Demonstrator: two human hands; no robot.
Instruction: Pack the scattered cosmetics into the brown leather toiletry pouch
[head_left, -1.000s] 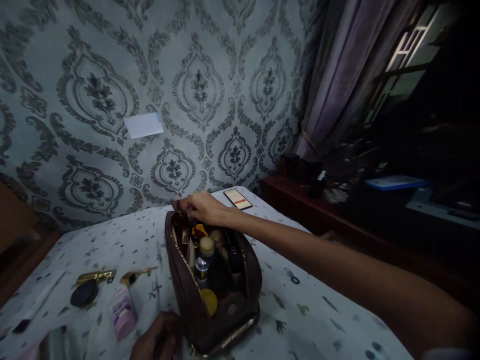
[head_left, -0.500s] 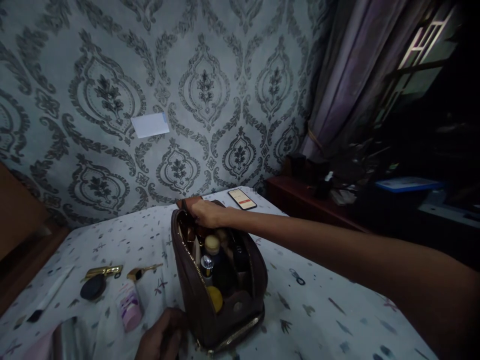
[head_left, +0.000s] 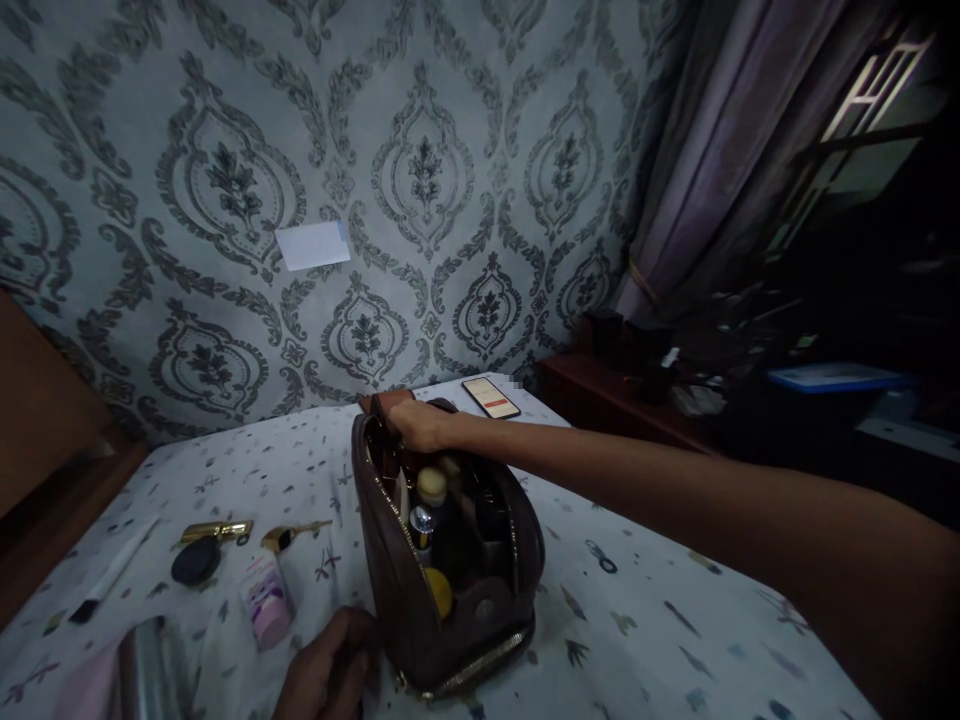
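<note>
A dark brown zip-up cosmetic bag [head_left: 405, 600] stands unzipped on the bed-like surface [head_left: 645, 620], its mouth toward me. Inside it I see a bottle with a yellowish cap [head_left: 432, 486], a silver-capped bottle [head_left: 422, 522] and a yellow round item [head_left: 439, 593]. My right hand [head_left: 421, 425] reaches over to the far end of the bag, curled down at its rim beside a tan leather flap [head_left: 390, 402]; its fingertips are hidden. My left hand [head_left: 330, 660] is closed, fingers curled, close against the near left side of the bag.
Left of the bag lie a pink-and-white tube [head_left: 266, 605], a black round compact [head_left: 196, 562], a gold tube [head_left: 217, 531], a small gold-handled brush [head_left: 289, 536], a white-handled brush [head_left: 112, 575] and a silvery case [head_left: 150, 665]. A phone [head_left: 491, 397] rests near the patterned wall [head_left: 420, 180].
The view has shifted slightly, so everything sits a little further right. My right hand stays at the far end of the bag, and my left hand stays beside it.
</note>
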